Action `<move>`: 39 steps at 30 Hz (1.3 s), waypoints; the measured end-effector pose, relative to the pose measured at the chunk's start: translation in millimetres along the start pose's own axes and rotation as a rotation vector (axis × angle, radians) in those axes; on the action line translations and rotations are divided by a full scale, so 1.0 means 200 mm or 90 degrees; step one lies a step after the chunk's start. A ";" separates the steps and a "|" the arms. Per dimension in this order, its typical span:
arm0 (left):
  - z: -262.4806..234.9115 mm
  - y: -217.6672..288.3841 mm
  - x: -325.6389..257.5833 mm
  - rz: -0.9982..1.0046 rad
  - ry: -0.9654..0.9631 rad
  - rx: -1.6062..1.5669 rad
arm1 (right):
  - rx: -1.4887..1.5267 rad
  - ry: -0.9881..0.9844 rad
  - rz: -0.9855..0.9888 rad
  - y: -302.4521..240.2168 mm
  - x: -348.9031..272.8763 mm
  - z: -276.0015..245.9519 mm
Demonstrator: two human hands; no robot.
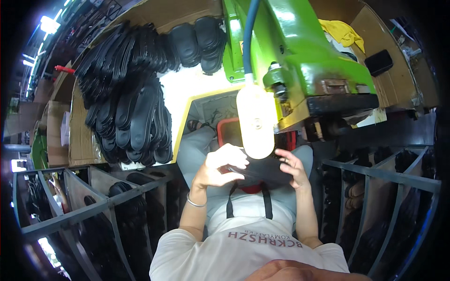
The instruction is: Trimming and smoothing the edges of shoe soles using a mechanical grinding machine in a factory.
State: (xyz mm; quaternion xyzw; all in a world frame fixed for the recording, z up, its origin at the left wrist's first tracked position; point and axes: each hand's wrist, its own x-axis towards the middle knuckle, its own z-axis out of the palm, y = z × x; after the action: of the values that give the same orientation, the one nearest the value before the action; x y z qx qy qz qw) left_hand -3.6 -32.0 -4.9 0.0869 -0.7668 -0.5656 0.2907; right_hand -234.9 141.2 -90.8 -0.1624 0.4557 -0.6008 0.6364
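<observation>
Below the machine's bright lamp, my left hand [222,166] pinches the left end of a flat black piece [262,171] between thumb and fingers. The piece looks like dark shoe material; its exact kind is hard to make out against the black cloth over my lap. At its right end my right hand [294,169] has its fingers spread and loosely curved, close to or touching the edge. Both hands are over my lap, in front of the green machine [300,47].
Stacked black soles [145,117] cover the left of the white tabletop [180,89]. A glowing oval lamp [255,126] hangs just beyond my hands. Metal racks [112,201] with dark footwear parts flank me. Yellow cloth [344,33] lies at the back right. Below is a red-rimmed container [220,130].
</observation>
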 end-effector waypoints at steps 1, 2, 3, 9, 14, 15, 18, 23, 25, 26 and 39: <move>0.00 0.00 -0.02 -0.008 0.006 -0.002 | 0.026 -0.045 0.068 0.01 -0.03 0.00; 0.01 0.00 -0.04 0.003 -0.046 -0.031 | 0.052 -0.087 0.135 0.01 -0.06 0.00; 0.02 0.00 -0.06 0.014 -0.098 -0.063 | 0.053 -0.083 0.145 0.04 -0.08 -0.03; -0.09 -0.25 -0.33 -0.256 0.215 -0.169 | -0.081 0.015 0.107 0.10 -0.29 -0.30; -0.23 -0.89 -0.33 -0.480 0.409 -0.159 | -0.033 0.214 0.041 0.26 -0.36 -0.54; -0.22 -1.05 -0.29 -0.487 0.417 -0.195 | -0.015 0.246 0.042 0.31 -0.37 -0.61; -0.15 -1.59 -0.33 -0.616 0.502 -0.228 | -0.013 0.390 0.038 0.38 -0.31 -0.56; 0.22 -2.45 -0.79 -0.845 0.825 -0.614 | -0.042 0.468 0.017 0.40 -0.35 -0.57; 0.33 -2.64 -1.07 -0.909 0.980 -0.517 | -0.018 0.417 0.039 0.45 -0.33 -0.57; 0.29 -2.69 -1.20 -1.071 1.061 -0.477 | -0.018 0.409 0.072 0.45 -0.31 -0.49; 0.53 -2.87 -1.18 -0.978 0.757 -0.645 | -0.108 0.655 0.118 0.41 -0.38 -0.30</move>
State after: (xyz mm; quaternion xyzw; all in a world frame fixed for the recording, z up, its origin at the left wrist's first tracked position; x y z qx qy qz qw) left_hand 19.3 -35.3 -634.7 0.6714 0.0761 -0.7133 0.1859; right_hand -220.5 250.0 -154.9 0.1436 0.7686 -0.5053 0.3652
